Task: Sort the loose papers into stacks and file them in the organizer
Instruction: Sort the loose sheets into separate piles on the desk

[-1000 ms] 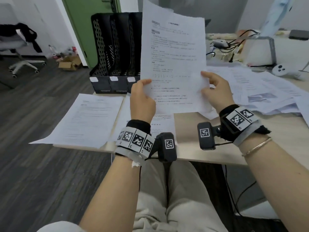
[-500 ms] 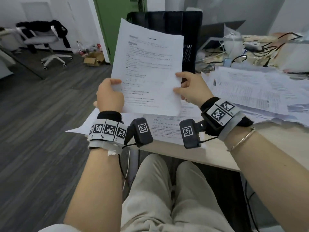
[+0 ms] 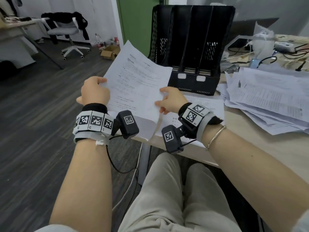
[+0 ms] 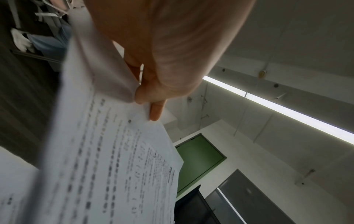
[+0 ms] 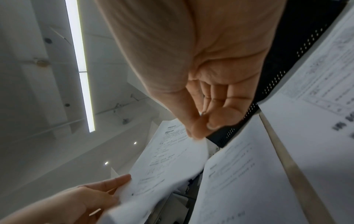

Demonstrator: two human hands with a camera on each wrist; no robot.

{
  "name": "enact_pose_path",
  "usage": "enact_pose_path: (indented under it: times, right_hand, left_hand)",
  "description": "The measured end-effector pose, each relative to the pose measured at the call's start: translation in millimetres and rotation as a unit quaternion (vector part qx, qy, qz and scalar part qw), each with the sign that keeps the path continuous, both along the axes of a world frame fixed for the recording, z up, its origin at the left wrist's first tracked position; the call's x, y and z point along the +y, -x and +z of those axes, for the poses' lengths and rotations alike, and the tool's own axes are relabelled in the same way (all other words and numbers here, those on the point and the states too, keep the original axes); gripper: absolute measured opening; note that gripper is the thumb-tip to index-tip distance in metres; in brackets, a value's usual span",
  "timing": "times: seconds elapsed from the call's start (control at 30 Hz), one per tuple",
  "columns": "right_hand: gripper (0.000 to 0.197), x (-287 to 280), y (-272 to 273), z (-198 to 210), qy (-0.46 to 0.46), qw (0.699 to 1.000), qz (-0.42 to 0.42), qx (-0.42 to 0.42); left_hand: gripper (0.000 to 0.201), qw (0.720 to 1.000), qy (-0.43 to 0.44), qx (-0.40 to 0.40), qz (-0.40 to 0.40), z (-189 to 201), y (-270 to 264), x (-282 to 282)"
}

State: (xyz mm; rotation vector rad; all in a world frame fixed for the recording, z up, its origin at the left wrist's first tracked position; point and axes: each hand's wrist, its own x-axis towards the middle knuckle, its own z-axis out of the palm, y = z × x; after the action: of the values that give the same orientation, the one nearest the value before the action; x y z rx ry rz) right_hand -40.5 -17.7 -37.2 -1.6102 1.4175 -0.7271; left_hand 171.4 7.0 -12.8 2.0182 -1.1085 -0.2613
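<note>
A printed white sheet hangs tilted above the table's front left corner. My left hand pinches its left edge between thumb and fingers, shown close up in the left wrist view. On the sheet's right edge, my right hand pinches it with thumb on top; in the right wrist view the thumb and forefinger meet at that edge. The black mesh organizer stands upright just behind, its three slots facing me. Sorted papers lie under the held sheet, and another sheet lies before the organizer.
A big messy pile of loose papers covers the table's right side. Cables and devices lie at the back right. Left of the table are dark floor, a white office chair and a cardboard box.
The sheet has come down from upright in front of me to a lower tilt over the table's left corner. Both hands kept hold of it and moved down and left.
</note>
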Motion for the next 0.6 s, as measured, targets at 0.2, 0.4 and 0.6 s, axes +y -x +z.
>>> enact_pose_path:
  times: [0.2,0.4,0.6]
  right_hand:
    - [0.064,3,-18,-21,-0.059,0.998,0.009,0.001]
    - [0.066,12,-21,-32,-0.110,0.994,-0.004,-0.010]
    - [0.036,19,1,-15,-0.067,0.995,-0.006,0.067]
  left_hand:
    - [0.048,0.999,-0.014,-0.029,-0.023,-8,-9,6]
    - [0.029,0.990,-0.038,0.002,-0.139,-15,3,2]
    - [0.036,0.959,-0.163,-0.003,-0.234,-35,32,-3]
